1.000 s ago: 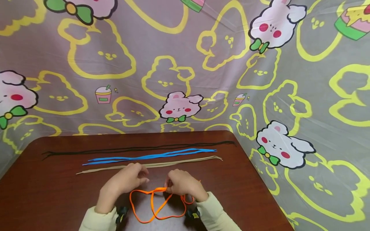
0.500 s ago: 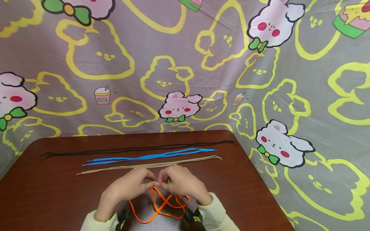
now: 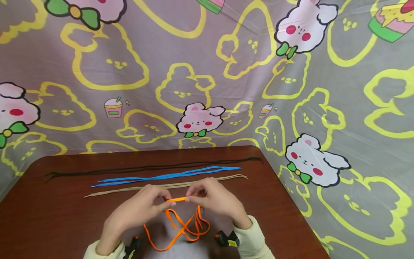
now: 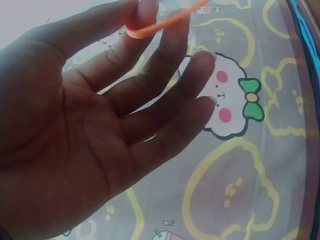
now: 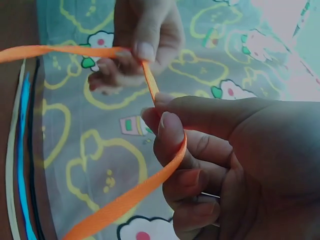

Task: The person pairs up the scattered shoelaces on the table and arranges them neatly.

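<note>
An orange flat shoelace (image 3: 177,199) is stretched in a short span between my two hands. My left hand (image 3: 142,207) pinches it between thumb and index finger; in the left wrist view the other fingers of the left hand (image 4: 100,110) are spread apart and the shoelace (image 4: 165,24) crosses the fingertips. My right hand (image 3: 216,199) pinches the other end of the span. In the right wrist view, the right hand (image 5: 210,150) holds the shoelace (image 5: 135,192) between thumb and index finger, its other fingers curled. The rest of the shoelace hangs in crossing loops below the hands.
Behind the hands, a tan shoelace pair (image 3: 126,189), a blue pair (image 3: 168,176) and a black pair (image 3: 129,168) lie side by side across the brown table (image 3: 48,216). A cartoon-printed cloth (image 3: 226,86) rises behind and to the right of the table.
My left hand was empty a second ago, then met the right hand and took hold of the orange shoelace. Since then the hands have drawn apart, pulling a span straight between them.
</note>
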A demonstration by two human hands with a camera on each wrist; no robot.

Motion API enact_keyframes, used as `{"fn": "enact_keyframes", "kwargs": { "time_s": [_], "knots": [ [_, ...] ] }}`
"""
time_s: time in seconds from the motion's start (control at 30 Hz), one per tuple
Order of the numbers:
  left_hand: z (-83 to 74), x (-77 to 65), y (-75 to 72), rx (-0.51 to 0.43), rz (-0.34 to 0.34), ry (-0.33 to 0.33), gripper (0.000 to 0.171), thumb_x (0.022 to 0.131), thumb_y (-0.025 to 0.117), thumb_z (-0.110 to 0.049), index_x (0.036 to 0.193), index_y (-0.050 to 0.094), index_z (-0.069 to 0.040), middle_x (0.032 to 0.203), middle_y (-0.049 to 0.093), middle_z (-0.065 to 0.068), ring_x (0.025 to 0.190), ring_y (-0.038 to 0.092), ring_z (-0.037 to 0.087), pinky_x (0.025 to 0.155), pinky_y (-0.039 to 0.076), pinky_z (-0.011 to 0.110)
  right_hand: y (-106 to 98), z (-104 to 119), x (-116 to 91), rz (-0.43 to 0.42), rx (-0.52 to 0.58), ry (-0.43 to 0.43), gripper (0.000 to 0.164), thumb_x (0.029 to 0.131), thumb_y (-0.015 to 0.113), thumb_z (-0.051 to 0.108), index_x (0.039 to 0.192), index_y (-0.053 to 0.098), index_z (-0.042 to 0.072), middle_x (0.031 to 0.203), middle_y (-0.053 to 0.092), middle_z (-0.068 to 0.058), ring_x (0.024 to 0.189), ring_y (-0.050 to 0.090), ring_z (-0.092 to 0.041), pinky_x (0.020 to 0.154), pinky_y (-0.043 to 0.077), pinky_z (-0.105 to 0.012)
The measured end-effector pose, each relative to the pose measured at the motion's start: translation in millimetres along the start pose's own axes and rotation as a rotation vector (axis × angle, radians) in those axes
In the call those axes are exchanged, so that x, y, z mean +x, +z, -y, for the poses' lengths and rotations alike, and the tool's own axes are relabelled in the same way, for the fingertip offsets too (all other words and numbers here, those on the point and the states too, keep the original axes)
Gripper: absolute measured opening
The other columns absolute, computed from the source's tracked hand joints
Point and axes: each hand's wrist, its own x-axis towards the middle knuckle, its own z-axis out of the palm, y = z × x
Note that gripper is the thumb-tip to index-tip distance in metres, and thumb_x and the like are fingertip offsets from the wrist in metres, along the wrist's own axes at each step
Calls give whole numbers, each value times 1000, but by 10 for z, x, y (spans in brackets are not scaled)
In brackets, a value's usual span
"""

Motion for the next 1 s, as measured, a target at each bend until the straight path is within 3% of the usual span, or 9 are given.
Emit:
{"fn": "enact_keyframes", "kwargs": {
  "time_s": [0.17, 0.5, 0.8, 1.0],
  "knots": [
    [-40, -53, -58, -16, -48, 27, 13, 99, 67, -30, 90, 73, -23, 83, 65, -16, 77, 55, 0, 67, 47, 25, -118, -40, -65, -22, 25, -3, 7, 96, 73, 22, 92, 77, 18, 71, 65, 13, 60, 50, -3, 56, 43, -20],
    [-118, -193, -191, -37, -85, -40, 12, 100, 66, -33, 98, 74, -25, 91, 67, -15, 82, 58, 2, 70, 50, 25, -318, -75, -207, -108, -1, 18, 5, 95, 74, 20, 93, 78, 23, 77, 69, 12, 65, 55, -7, 60, 45, -23],
    [-130, -310, -248, 20, -196, 27, 5, 98, 70, -26, 94, 74, -26, 90, 65, -17, 82, 59, 0, 72, 51, 25, -447, -81, -308, -141, -3, 12, 6, 96, 73, 20, 94, 78, 22, 79, 69, 11, 66, 56, -7, 62, 47, -23],
    [-115, -343, -293, 39, -205, -25, 7, 98, 69, -28, 95, 74, -29, 91, 67, -18, 86, 60, 0, 75, 53, 27, -514, -108, -363, -179, -4, 33, 6, 95, 73, 18, 96, 78, 21, 79, 70, 10, 67, 60, -8, 63, 50, -25]
  ]
}}
